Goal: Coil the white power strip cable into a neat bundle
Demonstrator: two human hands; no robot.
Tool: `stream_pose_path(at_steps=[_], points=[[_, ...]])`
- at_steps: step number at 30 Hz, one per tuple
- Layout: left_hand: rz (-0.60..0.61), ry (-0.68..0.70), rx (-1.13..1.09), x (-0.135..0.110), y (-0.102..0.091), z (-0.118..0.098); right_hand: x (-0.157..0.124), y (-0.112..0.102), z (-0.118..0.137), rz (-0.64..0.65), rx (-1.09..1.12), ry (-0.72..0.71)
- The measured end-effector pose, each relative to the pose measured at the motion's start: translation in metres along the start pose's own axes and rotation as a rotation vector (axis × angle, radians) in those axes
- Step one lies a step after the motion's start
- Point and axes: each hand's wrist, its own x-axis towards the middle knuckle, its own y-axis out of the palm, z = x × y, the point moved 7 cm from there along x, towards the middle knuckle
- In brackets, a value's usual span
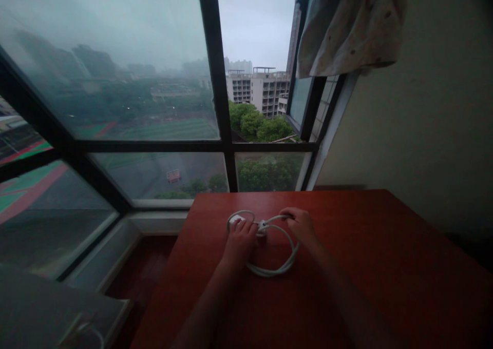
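Observation:
A white cable (274,273) lies in loose loops on the reddish-brown table (365,246). My left hand (242,236) is closed over the left part of the bundle, its fingers bent over a white block (235,218) that is partly hidden beneath them. Just right of those fingers, a white plug-like piece (262,228) sits where the loops meet. With thumb and fingers pinched together, my right hand (299,223) grips a stretch of the cable at the right side. Between the two hands, that stretch runs slightly raised toward the middle.
Behind the table stands a dark-framed window (227,146), its right pane swung outward. A patterned curtain (350,31) hangs at the upper right beside a plain wall (416,113). At the lower left is a pale ledge (77,297), with the dark floor (142,267) between it and the table.

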Motion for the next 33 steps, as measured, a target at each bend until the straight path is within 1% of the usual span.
stream_pose_path(at_steps=[4, 9, 11, 14, 16, 19, 20, 22, 24, 25, 26, 27, 28, 29, 31, 33], points=[[-0.033, 0.042, -0.016, 0.0, 0.007, 0.006, 0.0, 0.004, -0.003, 0.03, -0.017, 0.004], [-0.223, 0.075, -0.136, -0.012, 0.0, 0.022, 0.01, 0.015, -0.005, 0.131, -0.033, 0.014], [-0.258, 0.083, -0.175, -0.016, -0.001, 0.027, 0.017, 0.024, -0.006, 0.168, -0.043, 0.01], [-0.28, 0.067, -0.226, -0.019, -0.002, 0.03, 0.026, 0.044, -0.004, 0.243, -0.051, -0.049], [-0.296, 0.032, -0.238, -0.018, -0.004, 0.03, 0.03, 0.06, 0.0, 0.305, -0.077, -0.129], [-0.306, -0.047, -0.158, -0.016, -0.008, 0.03, 0.032, 0.077, 0.008, 0.358, -0.137, -0.24], [-0.296, -0.064, -0.125, -0.015, -0.008, 0.03, 0.032, 0.079, 0.011, 0.355, -0.171, -0.265], [-0.261, -0.068, -0.093, -0.014, -0.006, 0.027, 0.029, 0.077, 0.019, 0.314, -0.239, -0.301], [-0.234, -0.059, -0.101, -0.012, -0.005, 0.025, 0.019, 0.068, 0.03, 0.246, -0.258, -0.344], [-0.226, -0.06, -0.109, -0.012, -0.004, 0.024, 0.012, 0.061, 0.036, 0.196, -0.232, -0.347], [-0.22, -0.066, -0.115, -0.012, -0.004, 0.024, 0.003, 0.055, 0.04, 0.147, -0.188, -0.336], [-0.214, -0.074, -0.12, -0.012, -0.004, 0.024, -0.006, 0.049, 0.042, 0.08, -0.135, -0.293], [-0.209, -0.084, -0.126, -0.012, -0.004, 0.024, -0.015, 0.045, 0.04, 0.026, -0.081, -0.219], [-0.204, -0.091, -0.13, -0.012, -0.004, 0.023, -0.025, 0.047, 0.037, 0.016, -0.023, -0.143], [-0.2, -0.105, -0.131, -0.012, -0.005, 0.023, -0.041, 0.06, 0.028, 0.048, 0.093, 0.006], [-0.201, -0.111, -0.122, -0.012, -0.006, 0.022, -0.051, 0.085, 0.015, 0.124, 0.289, 0.174]])
